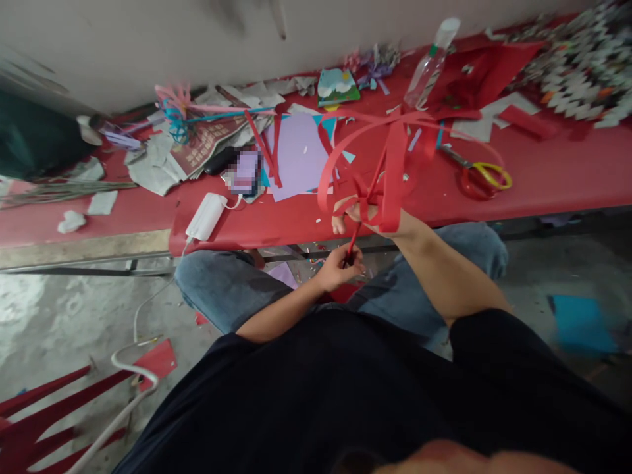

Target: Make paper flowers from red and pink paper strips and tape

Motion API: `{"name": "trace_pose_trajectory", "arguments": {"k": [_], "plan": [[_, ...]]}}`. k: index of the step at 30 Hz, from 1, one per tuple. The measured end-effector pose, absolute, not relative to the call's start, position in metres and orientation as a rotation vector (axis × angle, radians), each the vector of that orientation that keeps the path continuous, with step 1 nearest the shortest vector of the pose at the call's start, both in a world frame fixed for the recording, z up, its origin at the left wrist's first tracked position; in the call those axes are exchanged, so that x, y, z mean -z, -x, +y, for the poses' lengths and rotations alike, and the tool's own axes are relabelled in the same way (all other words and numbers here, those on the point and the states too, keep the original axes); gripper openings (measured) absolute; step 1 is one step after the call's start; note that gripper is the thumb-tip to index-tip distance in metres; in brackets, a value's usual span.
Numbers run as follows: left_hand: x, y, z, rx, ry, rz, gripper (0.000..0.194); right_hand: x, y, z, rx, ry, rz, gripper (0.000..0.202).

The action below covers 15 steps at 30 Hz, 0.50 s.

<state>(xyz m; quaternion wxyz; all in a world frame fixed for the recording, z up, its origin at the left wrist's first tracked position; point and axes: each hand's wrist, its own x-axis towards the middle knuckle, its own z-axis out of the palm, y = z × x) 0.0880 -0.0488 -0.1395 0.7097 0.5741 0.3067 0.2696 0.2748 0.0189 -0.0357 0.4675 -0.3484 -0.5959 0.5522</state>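
Note:
Long red paper strips point(394, 164) loop and fan out above my lap, over the near edge of the red table. They gather at the top of a thin red stick point(353, 238). My left hand point(340, 268) is closed round the lower part of this stick, below the table edge. At the gathered base of the strips, my right hand point(349, 209) has its fingers bent and closed on them. Strips partly cover those fingers and the wrist.
Yellow-handled scissors point(486, 174) lie at right on the red table point(557, 171). Behind the hands are lilac paper sheets point(299, 155) and a clear bottle point(429, 69). A white power bank point(207, 216) with a cable sits left. Folded paper pieces point(587, 62) crowd the far right.

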Motion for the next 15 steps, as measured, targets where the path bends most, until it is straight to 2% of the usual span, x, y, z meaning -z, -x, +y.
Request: {"name": "trace_pose_trajectory", "arguments": {"k": [2, 5, 7, 9, 11, 15], "plan": [[0.127, -0.079, -0.052, -0.741, -1.468, 0.879, 0.04, 0.032, -0.277, 0.023, -1.412, 0.754, -1.533, 0.037], [0.106, -0.066, -0.053, -1.145, -1.85, 1.196, 0.045, 0.032, -0.278, 0.03, -1.403, 0.72, -1.534, 0.048], [0.089, -0.06, -0.051, -1.43, -1.957, 1.175, 0.044, 0.035, -0.276, 0.032, -1.396, 0.735, -1.51, 0.056], [0.067, -0.058, -0.046, -1.625, -1.91, 0.918, 0.041, 0.038, -0.271, 0.032, -1.414, 0.746, -1.504, 0.06], [0.041, -0.058, -0.042, -1.603, -1.791, 0.637, 0.045, 0.041, -0.265, 0.03, -1.447, 0.762, -1.509, 0.059], [0.002, -0.058, -0.034, -1.448, -1.675, 0.582, 0.043, 0.04, -0.255, 0.022, -1.493, 0.788, -1.502, 0.052]]}}
